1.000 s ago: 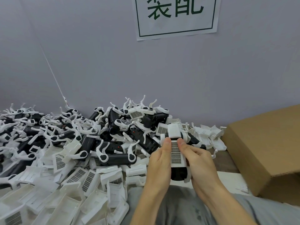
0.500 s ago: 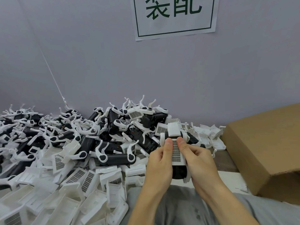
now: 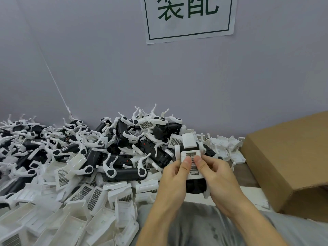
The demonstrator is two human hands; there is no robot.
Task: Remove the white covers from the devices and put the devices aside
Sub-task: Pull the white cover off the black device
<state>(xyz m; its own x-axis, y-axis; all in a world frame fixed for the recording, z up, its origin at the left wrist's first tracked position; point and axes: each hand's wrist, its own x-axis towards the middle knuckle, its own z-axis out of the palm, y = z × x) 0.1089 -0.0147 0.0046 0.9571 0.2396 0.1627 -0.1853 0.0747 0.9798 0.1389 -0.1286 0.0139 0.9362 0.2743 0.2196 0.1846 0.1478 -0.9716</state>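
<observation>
I have one device (image 3: pixel 196 186) up in front of me, held over my lap just left of the box (image 3: pixel 291 162), and both hands are wrapped round it. My left hand (image 3: pixel 174 176) grips its left flank and my right hand (image 3: pixel 217 176) grips the right one, with the two thumbs lying side by side on the grille face of the white cover (image 3: pixel 190 157). The cover sits on the upper side of the black body, its plain end pointing away from me toward the pile (image 3: pixel 113 148) of black-and-white devices that spreads out well left of the box. Nearer me, also left of the box, lies a heap of loose covers (image 3: pixel 74 206). I judge the cover to be thin, light, stiff moulded plastic that clips on, so it should give with a snap rather than bend; the slim white arms on these units look the likeliest bits to crack if I wrench them. The grille gives my thumbs some bite, which helps on otherwise smooth plastic. My best hold, I think, is fingers cupped under the black body while the thumbs push the cover along or lever its edge. I cannot tell whether any clip has let go yet. The device itself looks light enough for one hand.
</observation>
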